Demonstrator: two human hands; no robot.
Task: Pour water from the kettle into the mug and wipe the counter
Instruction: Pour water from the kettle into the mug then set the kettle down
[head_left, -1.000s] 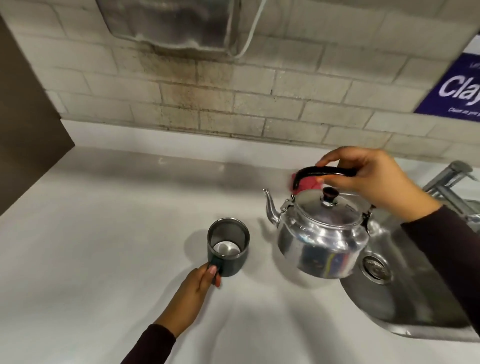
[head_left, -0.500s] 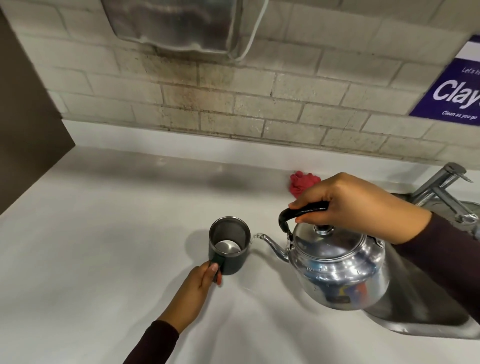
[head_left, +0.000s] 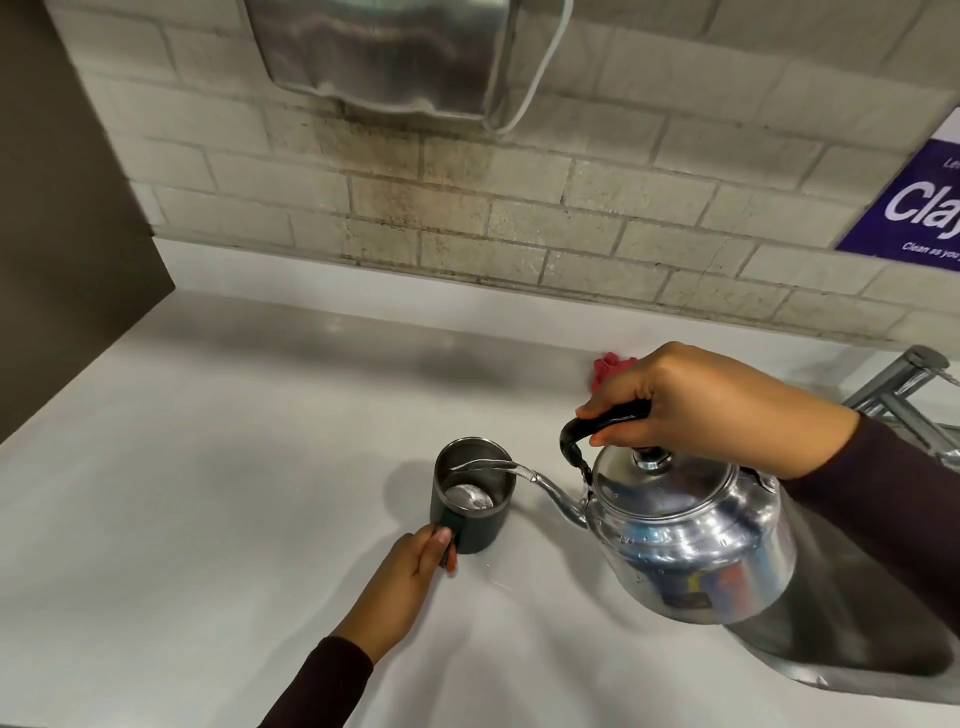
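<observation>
Head view: right hand (head_left: 717, 405) grips kettle (head_left: 691, 540), hiding red cloth (head_left: 609, 366); left hand (head_left: 402, 584) pinches mug (head_left: 470, 493) handle

bare counter (head_left: 208, 519) left, mug (head_left: 470, 496) and kettle (head_left: 691, 540) block centre-right, sink (head_left: 857, 644) beyond

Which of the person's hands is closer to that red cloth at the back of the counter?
The right. The right hand, gripping the kettle handle, sits just in front of the red cloth, partly hiding it. The left hand holds the mug handle, farther forward and left.
</observation>
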